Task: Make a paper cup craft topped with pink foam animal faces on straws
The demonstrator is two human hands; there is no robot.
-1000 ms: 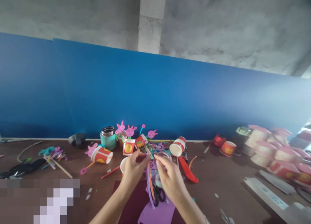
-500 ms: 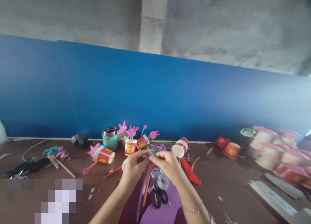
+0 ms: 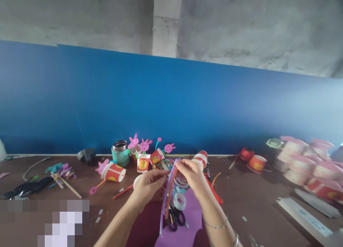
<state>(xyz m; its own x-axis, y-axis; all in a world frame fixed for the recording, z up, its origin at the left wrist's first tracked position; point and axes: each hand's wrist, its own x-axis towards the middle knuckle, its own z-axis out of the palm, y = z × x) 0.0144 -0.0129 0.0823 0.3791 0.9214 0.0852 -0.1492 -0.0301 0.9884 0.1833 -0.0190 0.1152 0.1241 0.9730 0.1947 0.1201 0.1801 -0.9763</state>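
Observation:
My right hand [image 3: 191,175] is raised over the brown table and pinches the top of a bundle of thin paper strips [image 3: 167,200], purple and orange, which hang down. My left hand [image 3: 147,185] is just left of it, its fingers closed on the strips lower down. Under the hands lie black-handled scissors [image 3: 174,218], a small roll of clear tape [image 3: 179,201] and a purple paper sheet [image 3: 184,225] on a dark red sheet.
Behind the hands stand red paper cups [image 3: 142,163], some with pink paper animal heads [image 3: 144,145], and a teal jar [image 3: 119,152]. Stacked cups [image 3: 302,161] fill the right side. A blue wall panel [image 3: 171,104] backs the table. Scraps and sticks [image 3: 60,172] lie left.
My right hand has lifted the top of the strips up and slightly right. The left hand has dropped a little and stayed on the strips.

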